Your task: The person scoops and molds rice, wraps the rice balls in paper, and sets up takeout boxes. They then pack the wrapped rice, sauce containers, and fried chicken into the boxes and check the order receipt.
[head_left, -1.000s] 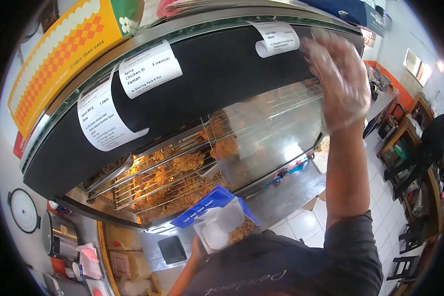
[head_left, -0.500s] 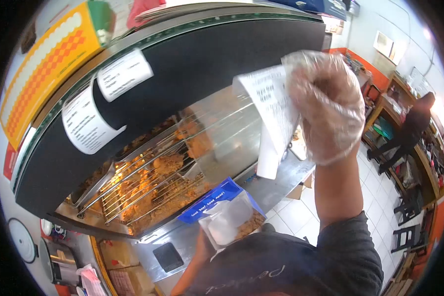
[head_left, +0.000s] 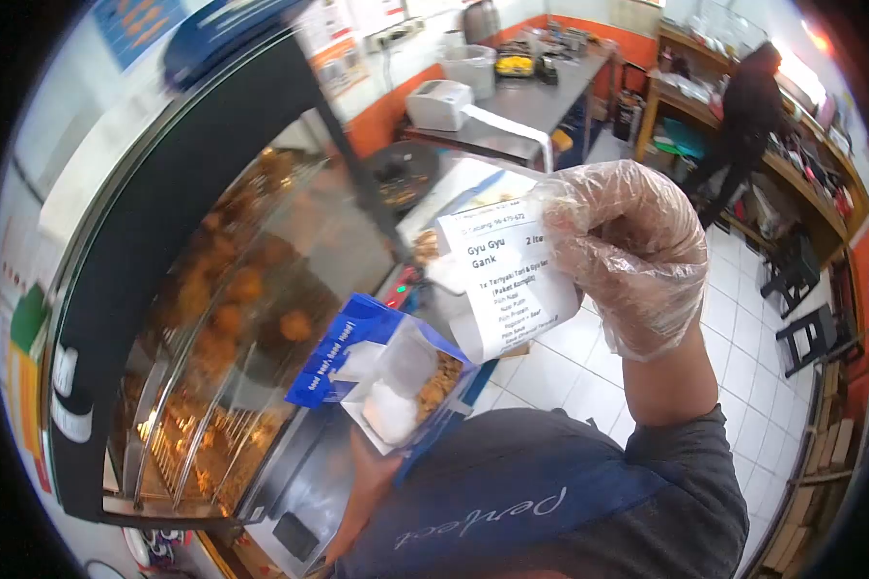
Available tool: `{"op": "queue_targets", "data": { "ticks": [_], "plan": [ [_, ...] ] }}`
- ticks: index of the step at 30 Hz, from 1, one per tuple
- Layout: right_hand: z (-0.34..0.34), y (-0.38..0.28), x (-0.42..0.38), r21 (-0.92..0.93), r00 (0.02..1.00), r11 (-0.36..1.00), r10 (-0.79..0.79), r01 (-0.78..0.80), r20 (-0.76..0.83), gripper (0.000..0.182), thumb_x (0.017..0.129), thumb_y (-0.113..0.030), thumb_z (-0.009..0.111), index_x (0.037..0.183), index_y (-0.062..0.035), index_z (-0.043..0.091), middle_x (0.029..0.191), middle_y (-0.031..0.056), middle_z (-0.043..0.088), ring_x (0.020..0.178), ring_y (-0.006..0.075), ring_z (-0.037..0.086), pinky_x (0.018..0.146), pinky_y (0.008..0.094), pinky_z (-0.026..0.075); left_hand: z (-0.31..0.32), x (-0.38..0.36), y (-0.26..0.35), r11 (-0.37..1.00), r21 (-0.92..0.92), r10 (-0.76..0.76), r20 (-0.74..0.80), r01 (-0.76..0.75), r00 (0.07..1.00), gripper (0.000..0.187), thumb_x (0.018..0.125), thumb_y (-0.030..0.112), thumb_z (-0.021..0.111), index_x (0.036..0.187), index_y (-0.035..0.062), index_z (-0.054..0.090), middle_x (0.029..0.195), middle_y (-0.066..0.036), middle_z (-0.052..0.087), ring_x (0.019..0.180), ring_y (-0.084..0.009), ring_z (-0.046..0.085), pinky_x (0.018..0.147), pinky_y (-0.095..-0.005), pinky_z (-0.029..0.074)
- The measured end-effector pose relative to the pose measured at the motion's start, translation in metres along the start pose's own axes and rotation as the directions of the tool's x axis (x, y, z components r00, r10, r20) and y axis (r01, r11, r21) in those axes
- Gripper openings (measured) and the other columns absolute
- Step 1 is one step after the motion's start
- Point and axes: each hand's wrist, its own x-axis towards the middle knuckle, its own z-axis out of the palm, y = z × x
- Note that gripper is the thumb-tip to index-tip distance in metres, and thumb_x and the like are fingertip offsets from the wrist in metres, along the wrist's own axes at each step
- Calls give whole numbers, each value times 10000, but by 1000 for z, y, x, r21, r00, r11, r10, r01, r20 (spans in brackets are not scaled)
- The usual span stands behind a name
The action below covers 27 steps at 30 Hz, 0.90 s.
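My right hand [head_left: 628,256], in a clear plastic glove, is raised and pinches the right edge of a printed receipt [head_left: 507,280]. The slip faces me; "Gyu Gyu Gank" and a list of items can be read on it. Lower and to the left is an open blue-and-white food box [head_left: 330,359], tilted toward me. White rice [head_left: 389,410] fills one side of it, and brown crumbly pieces of food [head_left: 439,381] lie on the other. My left hand [head_left: 372,473] supports the box from beneath, its fingers mostly hidden by it.
At left stands a glass-fronted warming cabinet [head_left: 72,425] with fried food [head_left: 246,289] on racks. A black pan [head_left: 396,174] sits behind it. Farther back, a printer [head_left: 439,104] trails paper on a metal table [head_left: 574,87]. A person [head_left: 743,125] stands by shelves; black stools [head_left: 809,338] are at right.
My view has turned right, away from the slips stuck on the cabinet. The receipt has turned to face me and its print is sharper. Both hands keep hold of their things.
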Motion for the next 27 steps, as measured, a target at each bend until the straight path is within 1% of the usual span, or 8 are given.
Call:
{"op": "queue_targets", "data": {
  "ticks": [1, 3, 4, 8, 9, 17, 21, 27],
  "plan": [
    [-11, 5, 13, -58, 1000, 998, 15, -14, 28, 218, 882, 95, 742, 1085, 15, 735, 1103, 125, 760, 1013, 174, 737, 868, 326, 626, 21, 15, -3, 1000, -6, 0, 27, 0, 1000, 597, 1007, 125, 695, 1554, 51, 466, 1496, -155, 597, 1374, -291, 612, 1141, -508, 536],
    [-57, -7, 11, -161, 999, 987, 1, 7, 48, 234, 888, 116, 712, 1102, 22, 734, 1086, 120, 754, 1009, 168, 735, 844, 324, 633, 44, 41, 2, 590, -771, -401, -22, 240, 916, 501, 1089, 299, 549, 1534, 75, 502, 1462, -125, 631, 1322, -285, 654, 1118, -505, 550],
    [-83, -15, 6, -189, 999, 982, -3, 10, 36, 231, 886, 117, 710, 1095, 22, 735, 1079, 115, 752, 1002, 163, 732, 835, 322, 630, 62, 56, -10, 511, -816, -522, -45, 270, 851, 519, 1120, 410, 411, 1520, 100, 523, 1437, -113, 653, 1297, -300, 672, 1122, -520, 544],
    [-188, -42, -6, -224, 999, 975, -12, 2, -42, 206, 884, 120, 698, 1063, 23, 733, 1073, 112, 751, 993, 158, 731, 828, 318, 630, 142, 136, -31, 417, -855, -594, 1, 309, 804, 557, 1074, 511, 459, 1431, 117, 628, 1343, -118, 719, 1160, -338, 745, 893, -536, 657],
    [-140, -17, 56, -266, 974, 938, 227, -224, -19, 194, 891, 110, 701, 1062, 24, 731, 1072, 113, 751, 985, 159, 733, 826, 316, 630, 116, 106, 5, 297, -908, -740, -23, 296, 672, 557, 1074, 511, 459, 1431, 117, 628, 1343, -118, 719, 1160, -338, 745, 893, -536, 657],
    [-304, 51, 111, -157, 945, 937, 287, -311, -156, 300, 862, 99, 775, 1146, 32, 704, 1101, 124, 754, 1004, 184, 751, 829, 329, 648, 237, 291, -16, 197, -919, -721, 100, 342, 685, 585, 1065, 498, 424, 1460, 106, 603, 1346, -129, 726, 1164, -348, 750, 912, -548, 661],
    [-356, 119, 136, -122, 951, 944, 300, -308, -76, 449, 828, 90, 810, 1244, 49, 647, 1199, 134, 729, 1011, 188, 751, 809, 299, 645, 257, 362, -66, 328, -908, -647, -15, 260, 763, 545, 1121, 424, 364, 1518, 93, 535, 1424, -137, 678, 1261, -344, 699, 998, -532, 621],
    [-404, 207, 194, 17, 775, 784, 616, -620, -140, 464, 796, 111, 774, 1239, 32, 659, 1261, 130, 695, 995, 155, 730, 749, 248, 603, 264, 454, -135, 373, -914, -608, -109, 162, 787, 548, 1139, 442, 370, 1520, 81, 527, 1437, -147, 659, 1299, -352, 667, 1093, -532, 565]
  ]
}}
